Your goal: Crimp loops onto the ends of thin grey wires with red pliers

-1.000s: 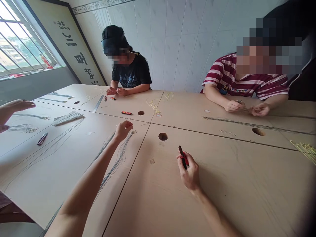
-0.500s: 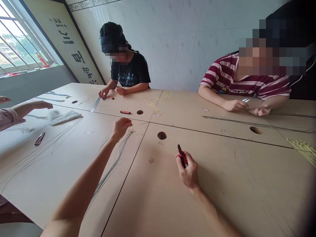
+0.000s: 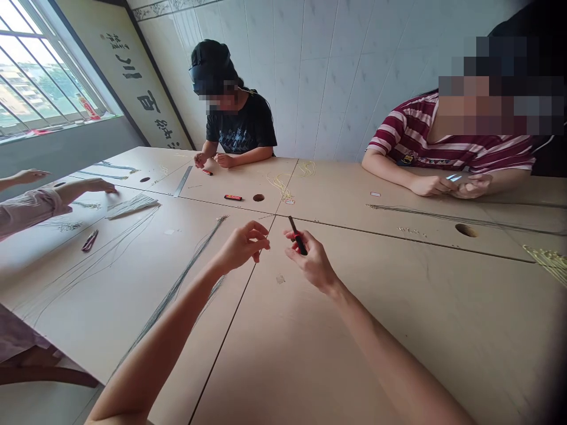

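Note:
My right hand (image 3: pixel 315 262) is wrapped round a black and red tool (image 3: pixel 300 241), whose dark tip points up and to the left. Left of it, my left hand (image 3: pixel 241 245) is raised over the table with fingers curled and its fingertips near together; anything between them is too small to make out. A bundle of thin dark strands (image 3: pixel 177 280) runs from beside my left hand down toward the lower left, partly behind my left forearm. The two hands are a short gap apart.
Across the table (image 3: pixel 398 330) sit two people, one in black, one in a striped shirt. Another person's arms reach in at left. Red-handled snips (image 3: pixel 90 241), a black and red cutter (image 3: pixel 233 198), a ruler (image 3: pixel 183 181), yellow strands (image 3: pixel 282 186) and round holes are about.
My right hand has moved left and up with the tool, closer to my left hand. My left hand has shifted right, away from the end of the strand bundle. The view has turned slightly.

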A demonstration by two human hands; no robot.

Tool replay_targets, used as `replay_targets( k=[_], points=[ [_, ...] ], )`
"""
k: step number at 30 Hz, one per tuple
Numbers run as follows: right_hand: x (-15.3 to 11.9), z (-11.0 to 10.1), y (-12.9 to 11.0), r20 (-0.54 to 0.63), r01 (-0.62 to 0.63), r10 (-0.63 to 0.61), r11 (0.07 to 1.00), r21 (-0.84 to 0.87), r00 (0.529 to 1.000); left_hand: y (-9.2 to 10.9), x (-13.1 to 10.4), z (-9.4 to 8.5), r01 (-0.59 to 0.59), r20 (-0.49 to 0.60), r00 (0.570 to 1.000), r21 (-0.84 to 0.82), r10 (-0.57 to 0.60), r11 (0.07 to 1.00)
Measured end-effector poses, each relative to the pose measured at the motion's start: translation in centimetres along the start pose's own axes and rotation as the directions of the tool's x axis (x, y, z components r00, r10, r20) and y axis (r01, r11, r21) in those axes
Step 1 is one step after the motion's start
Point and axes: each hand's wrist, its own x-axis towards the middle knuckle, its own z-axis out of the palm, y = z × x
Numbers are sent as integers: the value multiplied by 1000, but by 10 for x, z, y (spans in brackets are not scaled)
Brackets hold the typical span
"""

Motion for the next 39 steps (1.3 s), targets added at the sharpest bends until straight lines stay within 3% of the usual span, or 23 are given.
replay_targets(
  k=[7, 16, 18, 21, 24, 26, 28, 30, 34, 39],
  points=[
    [6, 17, -12, 211, -42, 50, 998, -41, 976, -1, -6, 4, -11, 144, 989, 35, 6, 999],
    [7, 19, 2, 281, -104, 110, 994, -35, 953, -16, -3, 7, -37, 127, 992, 137, 19, 990],
    [7, 17, 3, 268, -95, 103, 995, -43, 958, -21, -3, 3, -35, 95, 995, 182, 18, 983],
    [8, 14, 1, 233, -61, 78, 995, -78, 969, -37, -14, -1, -16, -62, 997, 279, 35, 960],
    [11, 10, -1, 209, -23, 49, 992, -126, 977, -65, -39, 4, 35, -198, 979, 417, 54, 908],
    [14, 8, -2, 201, 2, 31, 987, -162, 979, -85, -57, 12, 102, -191, 981, 666, 37, 739],
    [17, 7, -2, 192, 30, 9, 979, -199, 981, -101, -71, 21, 161, -181, 983, 788, -27, 595],
    [21, 6, -3, 184, 63, -19, 970, -236, 983, -111, -79, 26, 181, -174, 983, 841, -62, 510],
    [33, -3, -12, 163, 142, -94, 940, -311, 982, -116, -80, 28, 168, -170, 985, 866, -38, 471],
    [49, -30, -31, 109, 210, -181, 878, -430, 978, -114, -78, 27, 171, -183, 983, 864, -20, 473]
  ],
)
